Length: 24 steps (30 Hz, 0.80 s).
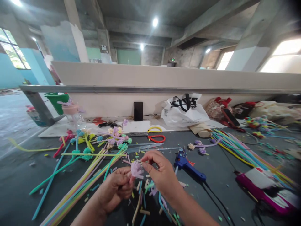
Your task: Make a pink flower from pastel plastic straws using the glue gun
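A pale purple pipe cleaner flower (136, 169) with short spread petals is pinched between the thumb and fingers of my left hand (119, 183). Against the flower's upper right side, my right hand (158, 169) has thumb and forefinger closed in a pinch. What sits between those fingertips is too small to make out. Cut pipe cleaner bits (144, 212) in several colours lie on the dark table below both hands. To the right of my right hand rests a blue glue gun (191, 168). Scissors (155, 138) with red and yellow handles lie beyond the hands.
Long pipe cleaners (78, 185) run along the left, with another bundle (237, 147) at right. Finished flowers (116, 138) cluster behind. A phone (138, 111) leans on the back panel beside a white bag (184, 111). A magenta device (265, 191) with cords lies right.
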Motion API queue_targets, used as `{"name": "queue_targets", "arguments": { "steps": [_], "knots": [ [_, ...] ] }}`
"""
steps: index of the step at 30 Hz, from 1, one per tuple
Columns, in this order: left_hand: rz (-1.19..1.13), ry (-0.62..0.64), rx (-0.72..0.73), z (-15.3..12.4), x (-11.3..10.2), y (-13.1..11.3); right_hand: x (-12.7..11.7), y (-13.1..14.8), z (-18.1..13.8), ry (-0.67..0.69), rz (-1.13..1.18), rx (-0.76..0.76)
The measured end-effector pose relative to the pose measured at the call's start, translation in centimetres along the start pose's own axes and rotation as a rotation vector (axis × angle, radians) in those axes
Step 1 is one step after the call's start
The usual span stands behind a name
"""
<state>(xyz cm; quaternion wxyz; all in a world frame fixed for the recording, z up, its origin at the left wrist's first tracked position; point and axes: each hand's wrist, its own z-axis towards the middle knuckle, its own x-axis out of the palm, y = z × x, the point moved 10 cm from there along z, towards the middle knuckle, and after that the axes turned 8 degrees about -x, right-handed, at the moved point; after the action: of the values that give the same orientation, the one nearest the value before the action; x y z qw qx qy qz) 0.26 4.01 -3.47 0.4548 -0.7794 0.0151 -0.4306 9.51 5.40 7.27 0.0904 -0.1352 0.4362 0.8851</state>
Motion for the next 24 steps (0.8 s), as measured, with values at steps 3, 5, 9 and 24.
{"name": "queue_targets", "arguments": {
  "steps": [3,5,9,24],
  "knots": [
    [0.022,-0.017,-0.022,0.2,-0.1,0.3,0.7,0.3,-0.6,0.06,-0.043,-0.079],
    [0.039,-0.043,-0.032,0.3,-0.2,0.5,1.2,0.4,-1.0,0.118,-0.075,-0.137],
    [0.06,-0.089,-0.026,0.4,-0.4,0.5,1.5,0.4,-1.4,0.182,-0.171,-0.209],
    [0.058,-0.107,0.037,0.1,-0.6,0.2,1.3,-0.2,-1.5,0.144,-0.145,-0.107]
  ]
}}
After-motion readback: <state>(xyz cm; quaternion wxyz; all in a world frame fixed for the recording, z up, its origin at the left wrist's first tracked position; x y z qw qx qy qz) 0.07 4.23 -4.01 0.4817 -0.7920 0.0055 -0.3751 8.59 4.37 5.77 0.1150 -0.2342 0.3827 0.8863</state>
